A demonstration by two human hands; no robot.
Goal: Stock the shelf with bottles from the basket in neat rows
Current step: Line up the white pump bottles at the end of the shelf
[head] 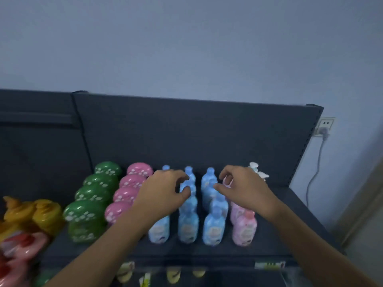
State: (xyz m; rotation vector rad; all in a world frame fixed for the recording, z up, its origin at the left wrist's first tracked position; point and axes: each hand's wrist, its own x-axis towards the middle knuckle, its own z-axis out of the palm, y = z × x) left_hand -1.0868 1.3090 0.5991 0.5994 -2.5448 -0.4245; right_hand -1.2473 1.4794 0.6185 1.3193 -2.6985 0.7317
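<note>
Bare shelf (290, 214) lies open right of the pink bottles (244, 228); the blue bottles (213, 226) stand in close rows, gaps seemingly narrow; back panel (186, 131) closes the rear.

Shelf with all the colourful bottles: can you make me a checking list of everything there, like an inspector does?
Surface: dark shelf, bare at its right end.
Job's things: blue bottles stand in three rows, with pink bottles in one row to their right; basket not seen.
Clutter: green bottles, pink round-topped bottles and yellow bottles stand further left; a white thing at the back is too blurred to name.
Hands: left hand curls fingers and thumb round a blue bottle's top; right hand is over the blue and pink rows, grip unclear.
Cables: grey cable hangs from a wall socket right of the shelf.
Surroundings: plain bluish wall behind.
</note>
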